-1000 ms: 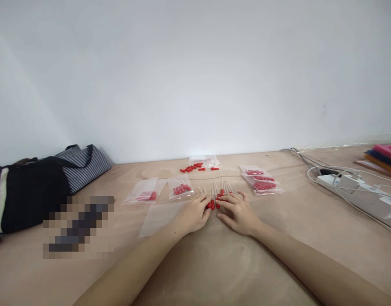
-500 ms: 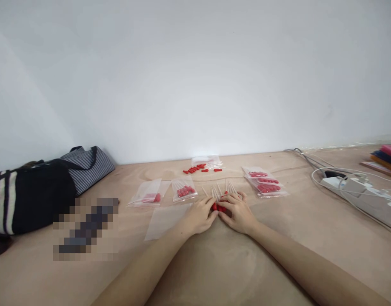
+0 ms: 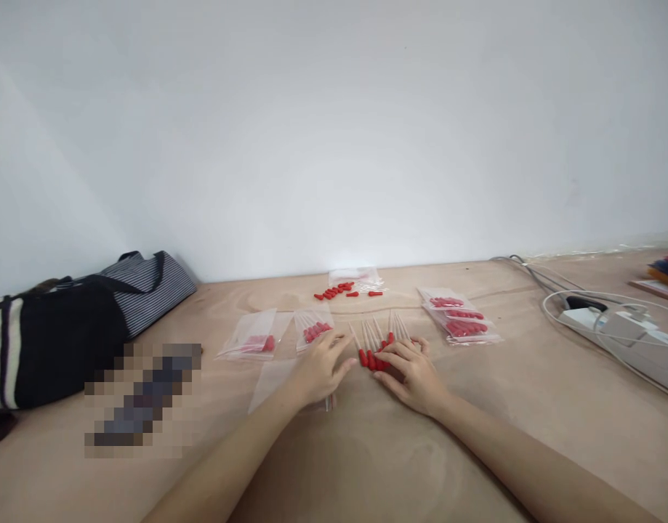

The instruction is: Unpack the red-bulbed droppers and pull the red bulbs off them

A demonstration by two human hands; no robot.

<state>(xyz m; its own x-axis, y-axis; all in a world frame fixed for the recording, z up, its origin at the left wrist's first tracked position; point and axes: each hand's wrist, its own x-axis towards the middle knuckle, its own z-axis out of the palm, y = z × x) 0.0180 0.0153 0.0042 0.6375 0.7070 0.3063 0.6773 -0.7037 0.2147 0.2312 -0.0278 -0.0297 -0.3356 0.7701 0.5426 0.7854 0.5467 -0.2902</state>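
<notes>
Head view: both bare hands are low over the table (image 3: 399,465), near each other with a row of red-ended sticks (image 3: 371,359) between and under them. The right hand (image 3: 413,374) lies over the right part of this row, its fingers bent and touching the red ends; whether they pinch any stick cannot be told, since the palm side is hidden. The left hand (image 3: 318,370) is just left of the row, thumb and fingers apart, fingertips beside the nearest stick; its underside is hidden too. The sticks lie side by side, red ends toward the person and pale, thin ends pointing away from the grip. Under the left wrist is a flat clear bag (image 3: 265,381), partly covered. Just beyond the left hand lies a small bag (image 3: 315,330) with red-ended sticks inside, and further left of it another packed bag (image 3: 251,343). Beyond and to the right of the right hand is an overlapping pile of filled bags (image 3: 464,327). Well ahead of both hands lie loose red bulbs (image 3: 334,292) before a clear packet (image 3: 352,277) near the wall (image 3: 334,145). Far right of the grip is a white power strip (image 3: 622,338); far left, a dark striped bag (image 3: 72,349).
</notes>
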